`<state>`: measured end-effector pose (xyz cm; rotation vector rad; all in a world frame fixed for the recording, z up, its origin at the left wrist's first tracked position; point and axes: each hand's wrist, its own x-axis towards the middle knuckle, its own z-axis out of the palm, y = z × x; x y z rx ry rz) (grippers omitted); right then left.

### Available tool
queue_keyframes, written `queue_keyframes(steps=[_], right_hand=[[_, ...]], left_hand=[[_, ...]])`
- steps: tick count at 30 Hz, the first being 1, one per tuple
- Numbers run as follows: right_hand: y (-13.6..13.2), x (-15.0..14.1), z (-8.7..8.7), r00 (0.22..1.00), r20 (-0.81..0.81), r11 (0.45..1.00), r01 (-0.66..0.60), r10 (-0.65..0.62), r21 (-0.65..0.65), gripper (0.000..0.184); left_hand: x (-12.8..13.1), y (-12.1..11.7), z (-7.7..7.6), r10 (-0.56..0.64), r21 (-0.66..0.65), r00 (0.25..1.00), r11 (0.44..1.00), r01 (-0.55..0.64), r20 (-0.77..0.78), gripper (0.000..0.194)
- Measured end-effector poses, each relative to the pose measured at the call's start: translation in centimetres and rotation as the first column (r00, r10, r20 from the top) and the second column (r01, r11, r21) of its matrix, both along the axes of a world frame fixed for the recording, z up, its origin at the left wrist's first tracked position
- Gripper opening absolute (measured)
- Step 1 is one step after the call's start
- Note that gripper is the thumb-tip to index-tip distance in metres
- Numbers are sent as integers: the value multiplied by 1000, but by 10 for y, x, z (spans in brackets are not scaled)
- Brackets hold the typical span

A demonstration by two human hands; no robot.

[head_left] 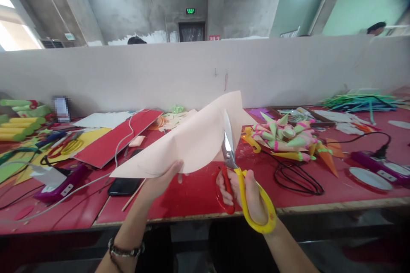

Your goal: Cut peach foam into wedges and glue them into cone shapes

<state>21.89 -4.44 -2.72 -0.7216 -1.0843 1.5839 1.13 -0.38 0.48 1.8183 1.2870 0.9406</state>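
Observation:
A large sheet of pale peach paper [188, 136] is held up over the table, bent in a curve. My left hand [165, 177] pinches its lower edge, thumb in front and fingers partly hidden behind. My right hand [248, 194] grips a pair of scissors [229, 155], with the red handle around the fingers and the yellow handle around the thumb. Their blades point up against the right part of the sheet, and one blade shows in front of the paper. The other blade is mostly out of sight.
Red table [198, 200] with a black phone [126, 185], a red board [118, 138] and a white cable on the left. Right of the scissors lie a glue gun [251, 140], a bunch of paper cones [285, 136], a black cord [297, 177] and a purple power strip [381, 166]. A white partition [144, 76] stands behind.

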Motion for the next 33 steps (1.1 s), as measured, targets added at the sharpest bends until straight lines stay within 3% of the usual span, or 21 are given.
queue_keyframes(steps=[10,24,28,33], right_hand=[[-2,-2,0,1000,0,1000,27,-27,-14,59],[-5,-2,4,999,24,999,35,-34,-32,58],[-5,-2,3,999,29,999,38,-37,-39,59],[0,2,-1,1000,11,999,-26,26,-33,59]], left_hand=[[2,0,-1,-21,-56,999,998,23,32,46],[-5,0,5,-29,23,997,999,28,68,39],[-10,1,2,-5,-15,997,1000,6,77,39],[-19,4,-1,18,-22,996,1000,-16,92,37]])
